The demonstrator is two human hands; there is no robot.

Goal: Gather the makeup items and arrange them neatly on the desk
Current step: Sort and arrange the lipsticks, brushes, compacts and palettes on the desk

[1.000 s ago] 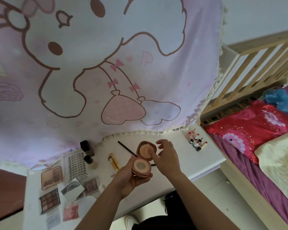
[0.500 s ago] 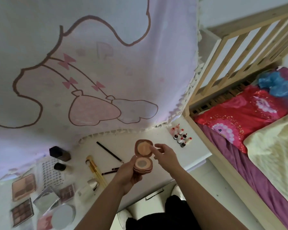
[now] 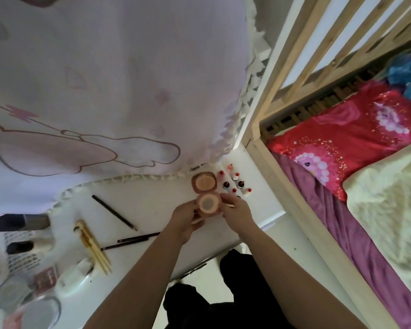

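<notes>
A person holds an open round compact (image 3: 205, 193) over the right end of the white counter (image 3: 152, 205), just beside a cluster of small bottles (image 3: 235, 184). A moment ago the right forefinger touched the lid. Now the left hand (image 3: 185, 218) and right hand (image 3: 237, 213) both pinch the base, fingers (image 3: 226, 198) curled on its sides. It seems ready to set down. The case is pink, with a peach disc in the lid and tan powder below.

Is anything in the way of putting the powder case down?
The left hand and right hand hold the powder case. Little bottles stand close on its right; the desk to its left looks bare.
</notes>
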